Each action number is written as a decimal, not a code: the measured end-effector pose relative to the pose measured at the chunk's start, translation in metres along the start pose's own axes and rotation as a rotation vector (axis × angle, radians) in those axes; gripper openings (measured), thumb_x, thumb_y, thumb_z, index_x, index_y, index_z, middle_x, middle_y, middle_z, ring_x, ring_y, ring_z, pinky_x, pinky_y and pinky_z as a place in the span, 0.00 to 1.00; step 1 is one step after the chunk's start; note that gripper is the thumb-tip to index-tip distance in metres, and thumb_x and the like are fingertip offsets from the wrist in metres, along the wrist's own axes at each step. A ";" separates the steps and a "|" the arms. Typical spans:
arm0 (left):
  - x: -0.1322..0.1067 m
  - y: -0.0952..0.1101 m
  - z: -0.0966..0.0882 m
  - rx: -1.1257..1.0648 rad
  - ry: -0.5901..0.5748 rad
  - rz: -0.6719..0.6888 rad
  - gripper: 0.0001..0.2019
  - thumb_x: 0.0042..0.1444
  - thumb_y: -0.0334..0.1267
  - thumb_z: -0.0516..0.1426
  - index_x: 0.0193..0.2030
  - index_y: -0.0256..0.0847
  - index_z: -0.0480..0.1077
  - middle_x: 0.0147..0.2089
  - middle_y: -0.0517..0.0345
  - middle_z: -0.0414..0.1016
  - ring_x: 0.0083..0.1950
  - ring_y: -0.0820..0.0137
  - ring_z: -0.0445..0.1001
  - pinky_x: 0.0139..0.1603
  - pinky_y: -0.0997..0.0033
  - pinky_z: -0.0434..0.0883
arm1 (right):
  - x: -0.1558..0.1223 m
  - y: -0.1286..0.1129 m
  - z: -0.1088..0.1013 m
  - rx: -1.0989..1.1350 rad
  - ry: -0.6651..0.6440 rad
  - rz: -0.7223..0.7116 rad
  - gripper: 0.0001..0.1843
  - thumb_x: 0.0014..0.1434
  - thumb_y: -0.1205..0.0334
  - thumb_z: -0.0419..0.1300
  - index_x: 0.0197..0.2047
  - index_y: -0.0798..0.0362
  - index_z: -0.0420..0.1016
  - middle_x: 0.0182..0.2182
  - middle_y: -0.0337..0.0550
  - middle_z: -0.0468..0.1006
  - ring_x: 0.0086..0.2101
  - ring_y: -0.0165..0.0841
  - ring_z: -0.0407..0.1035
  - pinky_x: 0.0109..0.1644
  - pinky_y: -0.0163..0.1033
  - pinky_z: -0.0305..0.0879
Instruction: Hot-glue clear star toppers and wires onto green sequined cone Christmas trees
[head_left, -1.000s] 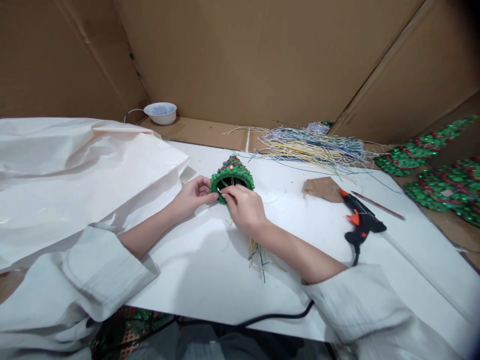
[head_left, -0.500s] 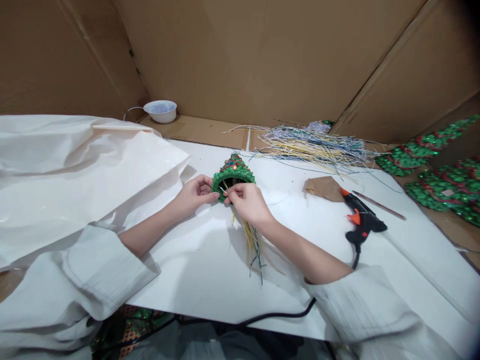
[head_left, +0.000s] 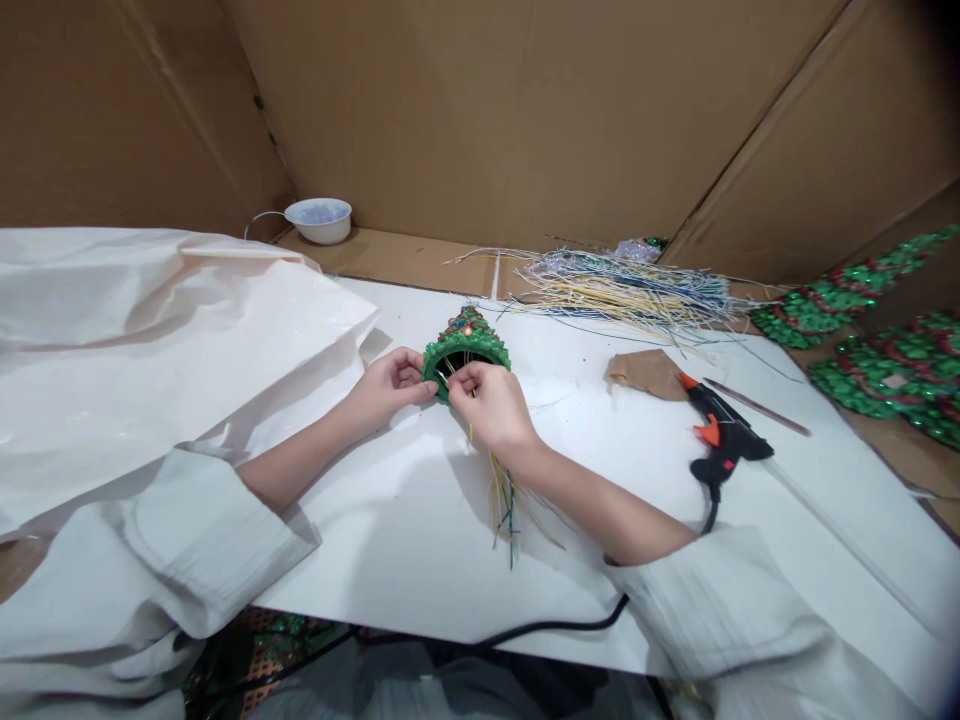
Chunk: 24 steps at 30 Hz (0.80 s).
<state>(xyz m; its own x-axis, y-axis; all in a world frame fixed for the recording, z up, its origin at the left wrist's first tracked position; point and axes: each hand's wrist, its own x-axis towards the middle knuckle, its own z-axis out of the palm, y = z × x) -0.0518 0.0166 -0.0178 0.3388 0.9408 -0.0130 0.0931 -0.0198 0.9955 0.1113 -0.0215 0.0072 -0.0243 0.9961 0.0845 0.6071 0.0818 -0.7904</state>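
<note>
A small green Christmas tree cone (head_left: pixel 466 340) with red trim lies on its side, its hollow base facing me. My left hand (head_left: pixel 394 384) is closed on the left edge of its rim, thumb on the near side. My right hand (head_left: pixel 495 400) is pinched at the opening, gripping thin wires that come out of the dark inside. Below my right wrist, a bundle of yellow, green and white wires (head_left: pixel 507 505) trails onto the white tabletop (head_left: pixel 420 540). The wire ends inside the cone are hidden.
A glue gun (head_left: pixel 726 430) rests at the right by a brown scrap (head_left: pixel 646 374) and a thin stick (head_left: pixel 757 407). Loose wires (head_left: pixel 637 295) lie behind. White sheeting (head_left: pixel 172 350) covers the left; a white bowl (head_left: pixel 321 222) stands at the back. Green trees (head_left: pixel 892 375) are far right.
My right hand has shifted slightly at the cone's opening, and the trailing wires have moved a little with it. My left hand and the cone stay in place.
</note>
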 end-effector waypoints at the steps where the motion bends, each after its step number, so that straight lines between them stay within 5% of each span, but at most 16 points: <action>1: 0.000 -0.001 0.000 -0.002 -0.001 0.000 0.17 0.42 0.39 0.65 0.34 0.37 0.63 0.29 0.64 0.69 0.29 0.76 0.68 0.31 0.74 0.65 | -0.001 -0.001 0.000 -0.056 0.014 -0.032 0.08 0.53 0.66 0.55 0.30 0.53 0.75 0.27 0.40 0.78 0.30 0.32 0.71 0.35 0.35 0.61; 11: 0.001 -0.003 0.000 -0.064 0.007 0.006 0.18 0.40 0.37 0.66 0.34 0.37 0.62 0.32 0.63 0.70 0.31 0.76 0.70 0.34 0.74 0.67 | -0.003 0.001 0.006 -0.441 0.073 -0.307 0.10 0.60 0.67 0.51 0.33 0.55 0.73 0.31 0.45 0.76 0.37 0.34 0.66 0.37 0.36 0.58; 24: 0.002 -0.005 -0.003 -0.072 -0.022 0.029 0.17 0.41 0.35 0.65 0.35 0.38 0.63 0.33 0.61 0.71 0.33 0.74 0.72 0.35 0.73 0.68 | -0.002 0.005 0.007 -0.624 0.063 -0.486 0.12 0.63 0.69 0.48 0.36 0.59 0.73 0.33 0.51 0.72 0.40 0.39 0.61 0.40 0.40 0.60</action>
<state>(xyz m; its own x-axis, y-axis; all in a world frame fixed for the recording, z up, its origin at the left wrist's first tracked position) -0.0550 0.0195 -0.0224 0.3612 0.9324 0.0151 0.0157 -0.0223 0.9996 0.1091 -0.0232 -0.0015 -0.3667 0.8483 0.3819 0.8738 0.4550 -0.1717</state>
